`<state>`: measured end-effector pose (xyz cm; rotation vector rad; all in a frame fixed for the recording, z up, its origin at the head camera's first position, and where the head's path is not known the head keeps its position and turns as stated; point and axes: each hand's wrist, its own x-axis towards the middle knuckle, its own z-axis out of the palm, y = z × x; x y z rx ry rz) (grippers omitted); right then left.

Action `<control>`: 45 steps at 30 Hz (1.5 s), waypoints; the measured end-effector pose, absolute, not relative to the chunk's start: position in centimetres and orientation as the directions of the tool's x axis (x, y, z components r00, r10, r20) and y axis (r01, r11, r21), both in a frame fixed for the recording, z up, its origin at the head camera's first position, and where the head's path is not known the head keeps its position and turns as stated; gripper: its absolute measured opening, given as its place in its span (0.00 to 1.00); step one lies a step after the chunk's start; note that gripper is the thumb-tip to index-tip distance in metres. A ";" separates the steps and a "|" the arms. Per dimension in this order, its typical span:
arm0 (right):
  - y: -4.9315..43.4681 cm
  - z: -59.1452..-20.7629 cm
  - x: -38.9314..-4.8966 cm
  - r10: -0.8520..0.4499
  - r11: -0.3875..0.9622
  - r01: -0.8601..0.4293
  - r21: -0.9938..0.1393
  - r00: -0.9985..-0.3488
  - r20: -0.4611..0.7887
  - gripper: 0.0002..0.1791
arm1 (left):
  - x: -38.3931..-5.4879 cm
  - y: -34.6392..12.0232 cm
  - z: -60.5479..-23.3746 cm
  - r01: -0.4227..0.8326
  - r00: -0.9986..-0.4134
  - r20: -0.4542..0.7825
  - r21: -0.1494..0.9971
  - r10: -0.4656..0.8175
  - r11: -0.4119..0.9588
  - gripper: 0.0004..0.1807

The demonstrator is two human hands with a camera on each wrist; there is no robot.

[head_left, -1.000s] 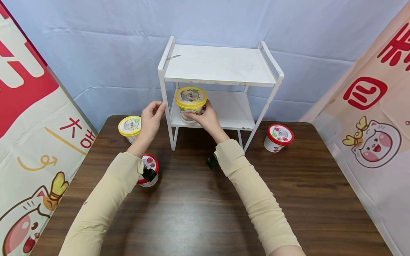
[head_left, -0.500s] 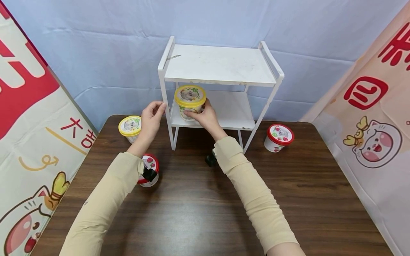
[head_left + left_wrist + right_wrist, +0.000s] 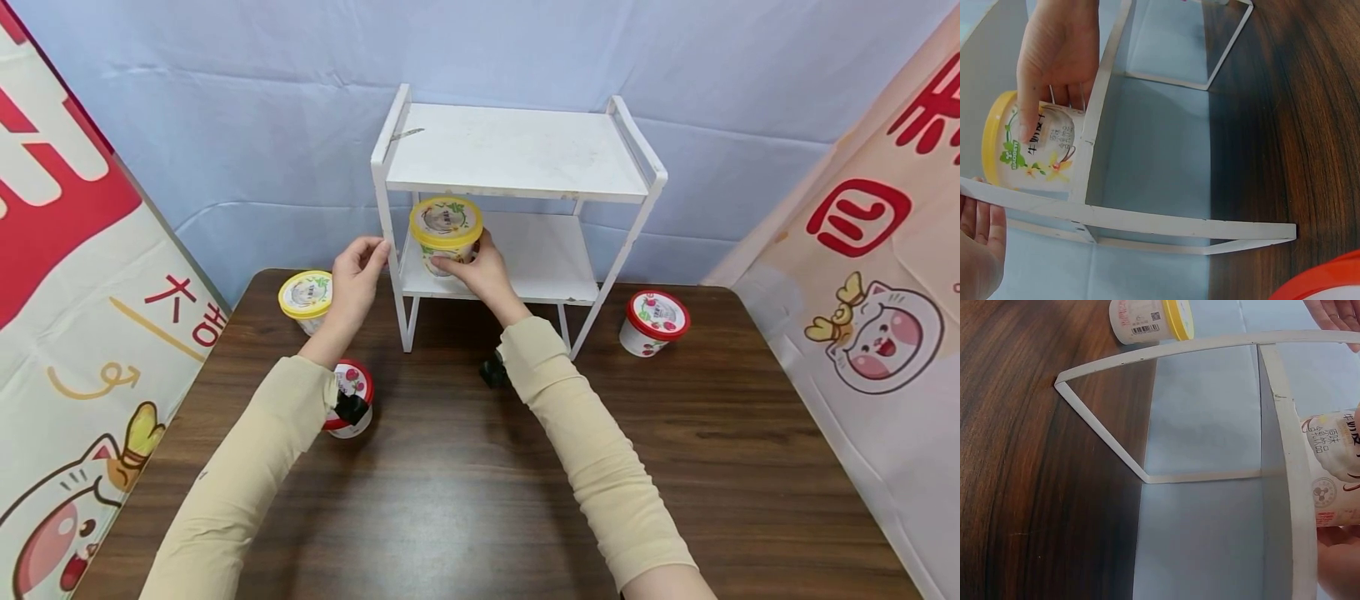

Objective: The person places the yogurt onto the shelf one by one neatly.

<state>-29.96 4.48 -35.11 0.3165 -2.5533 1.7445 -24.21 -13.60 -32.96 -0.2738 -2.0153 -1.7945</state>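
Note:
On the lower tier of a white two-tier rack (image 3: pixel 517 150), at its left side, a paper tub with a yellow lid (image 3: pixel 446 223) stands nearly upright. My right hand (image 3: pixel 487 271) grips this tub, thumb across its front and fingers round its right side. In the left wrist view the tub's printed side (image 3: pixel 1054 147) faces out, its base at the tier's front edge. My left hand (image 3: pixel 356 279) pinches the rack's left front post (image 3: pixel 387 225) between thumb and fingers, beside the tub. Part of the left fingers is hidden behind the post in the left wrist view.
A second yellow-lidded tub (image 3: pixel 306 298) stands left of the rack, partly behind the left hand. A red-lidded tub (image 3: pixel 356 396) sits under the left wrist. Another red-lidded tub (image 3: pixel 654 323) is right of the rack. All stand on the dark wooden table (image 3: pixel 450 500).
The yellow-lidded tub in my right hand has shifted slightly back into the rack's lower tier. My left hand keeps its place on the post.

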 end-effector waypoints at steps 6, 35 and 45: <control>4.4 -35.1 -30.1 -0.144 0.347 -0.179 -0.921 -0.980 0.136 0.44 | -24.1 -13.6 -32.9 0.408 -0.895 0.428 0.900 -0.128 0.155 0.13; 4.3 -34.9 -30.3 -0.154 0.359 -0.174 -0.917 -0.980 0.126 0.43 | -24.1 -13.5 -32.9 0.394 -0.902 0.414 0.906 -0.124 0.159 0.13; 4.6 -35.2 -30.1 -0.170 0.351 -0.202 -0.914 -0.974 0.150 0.44 | -24.1 -13.6 -32.9 0.391 -0.901 0.413 0.906 -0.134 0.163 0.13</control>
